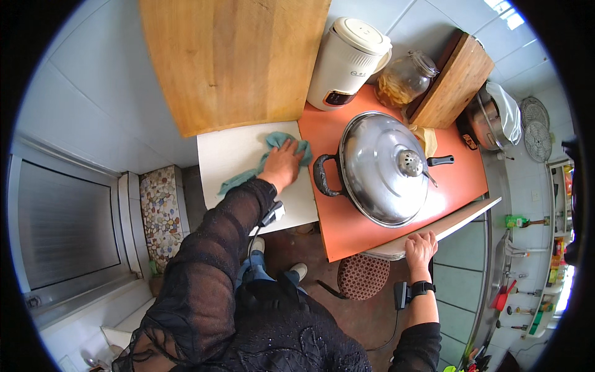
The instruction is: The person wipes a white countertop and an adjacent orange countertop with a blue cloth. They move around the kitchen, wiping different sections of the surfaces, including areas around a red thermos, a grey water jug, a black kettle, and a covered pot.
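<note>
My left hand (282, 165) presses a bunched teal cloth (238, 180) against a white tabletop (214, 153), fingers bent into the fabric. Part of the cloth trails out to the left from under my wrist. My right hand (420, 249) grips the edge of a wooden board (446, 223) that slopes along the front of the orange tabletop (344, 237); the thumb's hold underneath is hidden. Between my hands, on the orange surface, sits a wide pan with a domed metal lid (379, 172). Its dark loop handle (323, 176) points toward my left hand.
A large wooden board (232, 60) leans at the back left. Behind the pan stand a cream electric jug (346, 65), a clip-top glass jar (404, 79), a chopping board (453, 81) and a steel pot (485, 121). A patterned round stool (363, 276) stands below the table.
</note>
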`<state>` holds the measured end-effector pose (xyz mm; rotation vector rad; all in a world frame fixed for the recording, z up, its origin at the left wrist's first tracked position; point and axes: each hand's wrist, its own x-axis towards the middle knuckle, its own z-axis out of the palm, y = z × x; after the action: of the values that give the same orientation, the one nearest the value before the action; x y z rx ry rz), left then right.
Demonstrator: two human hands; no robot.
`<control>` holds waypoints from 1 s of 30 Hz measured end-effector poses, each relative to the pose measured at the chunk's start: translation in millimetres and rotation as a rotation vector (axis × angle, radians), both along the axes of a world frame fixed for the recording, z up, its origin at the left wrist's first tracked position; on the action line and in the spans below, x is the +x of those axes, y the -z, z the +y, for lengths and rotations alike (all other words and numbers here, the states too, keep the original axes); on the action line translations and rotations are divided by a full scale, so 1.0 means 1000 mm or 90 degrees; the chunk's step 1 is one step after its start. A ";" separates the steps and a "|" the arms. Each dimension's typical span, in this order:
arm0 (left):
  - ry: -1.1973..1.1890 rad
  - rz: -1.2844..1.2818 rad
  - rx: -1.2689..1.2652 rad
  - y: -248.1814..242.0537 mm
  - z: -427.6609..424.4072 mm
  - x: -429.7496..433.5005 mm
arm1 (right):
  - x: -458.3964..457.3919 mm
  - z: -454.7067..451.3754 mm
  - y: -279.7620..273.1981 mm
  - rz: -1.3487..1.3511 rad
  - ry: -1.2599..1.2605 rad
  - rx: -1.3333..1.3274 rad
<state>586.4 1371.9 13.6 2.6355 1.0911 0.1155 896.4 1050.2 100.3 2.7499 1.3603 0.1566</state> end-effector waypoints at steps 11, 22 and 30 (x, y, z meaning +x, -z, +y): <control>0.215 -0.030 0.060 0.000 -0.114 -0.041 | -0.001 0.002 -0.002 0.007 -0.015 -0.003; 0.107 -0.038 0.109 0.002 -0.097 -0.015 | -0.001 0.001 -0.003 0.005 -0.012 -0.013; 0.058 0.077 0.151 0.000 -0.072 -0.004 | -0.004 0.002 -0.006 0.016 -0.018 0.000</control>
<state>582.2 1300.1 13.4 2.9336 1.0489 0.0711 892.7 1051.9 106.6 2.7431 1.4061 0.1235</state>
